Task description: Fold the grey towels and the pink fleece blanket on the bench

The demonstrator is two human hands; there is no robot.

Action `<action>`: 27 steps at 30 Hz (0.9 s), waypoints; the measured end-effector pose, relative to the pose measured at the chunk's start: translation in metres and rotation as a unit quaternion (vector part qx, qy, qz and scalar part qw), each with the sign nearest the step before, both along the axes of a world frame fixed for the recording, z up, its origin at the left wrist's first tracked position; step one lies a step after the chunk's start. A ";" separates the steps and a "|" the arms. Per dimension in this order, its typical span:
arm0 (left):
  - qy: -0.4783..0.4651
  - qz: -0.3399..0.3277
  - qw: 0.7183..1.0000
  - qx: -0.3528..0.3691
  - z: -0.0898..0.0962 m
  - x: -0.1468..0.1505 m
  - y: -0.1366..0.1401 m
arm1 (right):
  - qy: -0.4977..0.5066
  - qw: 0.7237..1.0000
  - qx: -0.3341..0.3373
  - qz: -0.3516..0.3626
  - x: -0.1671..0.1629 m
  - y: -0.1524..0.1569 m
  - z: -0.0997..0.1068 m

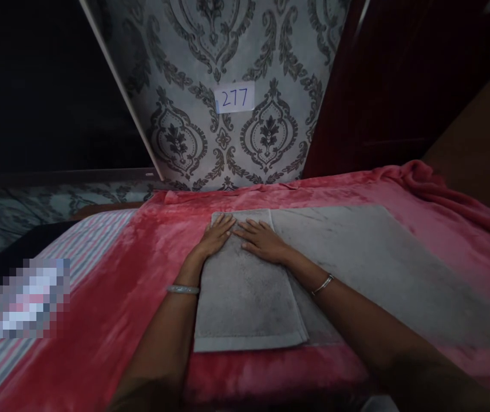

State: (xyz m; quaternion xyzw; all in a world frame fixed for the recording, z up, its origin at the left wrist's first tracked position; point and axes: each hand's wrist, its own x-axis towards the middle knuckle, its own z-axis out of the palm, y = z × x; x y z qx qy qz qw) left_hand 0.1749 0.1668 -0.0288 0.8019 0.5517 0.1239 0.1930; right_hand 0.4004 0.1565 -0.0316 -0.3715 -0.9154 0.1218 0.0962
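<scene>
A grey towel lies spread on a pink-red plush blanket, with its left part folded over into a flat panel. My left hand rests flat near the far left corner of that panel, fingers stretched forward. Beside it, my right hand presses flat on the panel's far part, its fingers spread and pointing left. The fingertips of the two hands come close together. Neither hand grips the cloth. A bangle sits on each wrist.
The pink-red blanket covers the surface and is bunched up at the far right. To the left lies a striped cloth with a blurred item on it. Behind are a patterned wall with a "277" paper, a dark screen and a dark red panel.
</scene>
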 end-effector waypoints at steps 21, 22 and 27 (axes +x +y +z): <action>0.084 0.011 0.995 0.061 0.004 0.010 -0.004 | 0.032 0.969 -0.130 0.208 0.086 -0.175 0.023; 0.096 0.015 0.993 0.062 0.005 0.012 -0.004 | 0.041 0.969 -0.139 0.198 0.089 -0.181 0.026; 0.191 0.040 0.980 0.033 0.025 0.024 -0.003 | 0.094 0.983 -0.118 0.100 0.091 -0.187 0.027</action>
